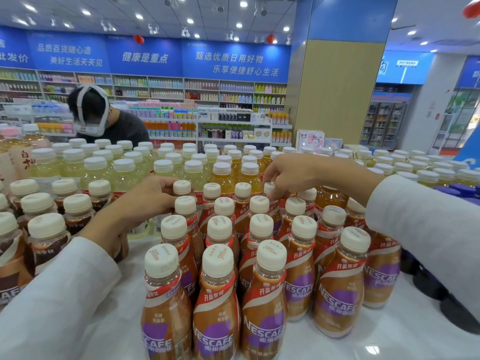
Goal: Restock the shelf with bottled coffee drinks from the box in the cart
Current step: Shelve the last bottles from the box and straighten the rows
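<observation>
- On the white shelf [389, 336], coffee bottles [262, 294] stood packed in tight rows, labels facing me.
- Left hand [145, 201] was curled round the neck of the back-left bottle [181, 187].
- Right hand [288, 175] reached down and pinched the cap of a back-row bottle [268, 188].
- Yellow drinks [124, 175] sat just behind, darker coffees [46, 237] off to the left.

The nearest coffee bottles [215, 307] run off the bottom edge. The right hand [288, 175] pinches a back-row bottle [268, 189], hiding most of its cap. The left hand [148, 201] screens what lies under its fingers (grip unclear). Goods on the far shelves [166, 92] are too small to identify. Both sleeves [52, 307] are cropped.
</observation>
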